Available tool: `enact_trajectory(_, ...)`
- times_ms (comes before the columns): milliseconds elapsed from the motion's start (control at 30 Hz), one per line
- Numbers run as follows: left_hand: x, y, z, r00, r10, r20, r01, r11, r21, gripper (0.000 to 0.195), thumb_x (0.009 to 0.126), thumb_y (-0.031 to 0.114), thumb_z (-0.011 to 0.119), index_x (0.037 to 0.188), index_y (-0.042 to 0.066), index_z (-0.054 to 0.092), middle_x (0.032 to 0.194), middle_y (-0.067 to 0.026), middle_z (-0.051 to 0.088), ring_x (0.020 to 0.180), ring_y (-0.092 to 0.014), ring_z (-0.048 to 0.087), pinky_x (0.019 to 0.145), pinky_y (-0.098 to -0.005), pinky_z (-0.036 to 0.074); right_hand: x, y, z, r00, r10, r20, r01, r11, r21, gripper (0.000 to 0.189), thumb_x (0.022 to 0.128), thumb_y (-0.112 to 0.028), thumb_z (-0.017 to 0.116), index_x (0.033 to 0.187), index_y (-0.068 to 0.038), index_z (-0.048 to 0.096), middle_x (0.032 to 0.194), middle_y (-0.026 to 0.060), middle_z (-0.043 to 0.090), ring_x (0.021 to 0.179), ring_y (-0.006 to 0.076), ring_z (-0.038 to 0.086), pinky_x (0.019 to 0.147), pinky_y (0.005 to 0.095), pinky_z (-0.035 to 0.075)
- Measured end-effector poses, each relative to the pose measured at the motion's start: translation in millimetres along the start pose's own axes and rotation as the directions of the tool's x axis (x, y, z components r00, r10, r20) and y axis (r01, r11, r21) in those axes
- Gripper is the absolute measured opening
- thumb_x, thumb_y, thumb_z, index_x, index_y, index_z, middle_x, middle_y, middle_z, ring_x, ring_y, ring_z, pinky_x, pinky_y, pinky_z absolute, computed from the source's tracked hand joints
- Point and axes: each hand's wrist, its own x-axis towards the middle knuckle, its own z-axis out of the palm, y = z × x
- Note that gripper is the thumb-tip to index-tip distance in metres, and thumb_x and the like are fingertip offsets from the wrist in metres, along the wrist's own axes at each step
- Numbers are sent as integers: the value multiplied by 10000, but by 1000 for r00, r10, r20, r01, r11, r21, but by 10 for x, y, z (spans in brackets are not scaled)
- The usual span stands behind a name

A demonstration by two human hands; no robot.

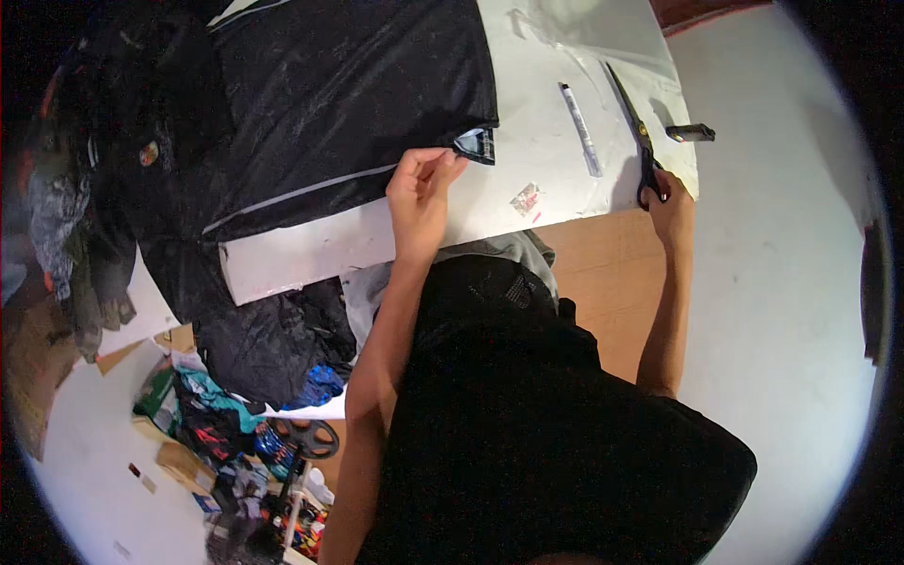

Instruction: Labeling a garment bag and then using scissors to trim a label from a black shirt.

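Note:
Black fabric with a thin pale stripe [339, 92] is spread over the white table [494, 205]. My left hand [420, 201] pinches its near right edge between thumb and fingers. Beside those fingertips, a turned-back corner [472, 143] shows a light blue patch. Farther right, my right hand [671, 212] holds the black handles of a pair of scissors [641, 134] at the table's right edge. The scissors lie along the tabletop, blades pointing away from me. Between fabric and scissors lies a white marker pen [580, 131] with a black cap.
A small black object [691, 133] overhangs the table's right edge. A small printed scrap [525, 199] lies near the front edge. Dark garments [169, 127] are heaped at left. Below them are a black cloth bundle [275, 346] and a pile of coloured cloth [212, 402]. A white wall [770, 247] stands at right.

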Motion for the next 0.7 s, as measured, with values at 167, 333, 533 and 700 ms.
enact_trajectory(167,6,29,44,999,34,-38,-32,998,51,275,781,-7,679,1011,-28,529,923,-104,619,870,-125,607,788,-223,497,-35,89,-54,954,154,256,-243,899,365,319,788,-51,631,1080,57,561,859,88,635,757,148,601,666,271,474)
enact_trajectory(333,38,3,54,998,10,-60,-5,995,96,278,757,-21,696,997,-38,556,914,-109,626,838,-128,611,773,-220,497,-283,-182,-221,940,112,321,-316,638,703,197,788,-50,642,964,15,583,733,-3,549,592,56,479,532,212,393)
enact_trajectory(533,74,-76,47,995,27,-99,-11,987,160,196,784,-4,670,960,-63,606,874,-105,637,758,-130,628,691,-248,551,-576,-553,-93,860,-27,510,-420,531,736,216,677,19,741,799,-34,570,618,-16,510,411,14,392,356,169,292)
enact_trajectory(700,85,-74,54,993,-46,-106,59,990,126,159,810,8,648,954,-56,622,857,-94,639,768,-132,627,704,-259,555,-750,-714,27,745,-192,639,-510,453,731,224,661,26,760,737,-21,556,542,-27,488,372,14,398,330,169,259)
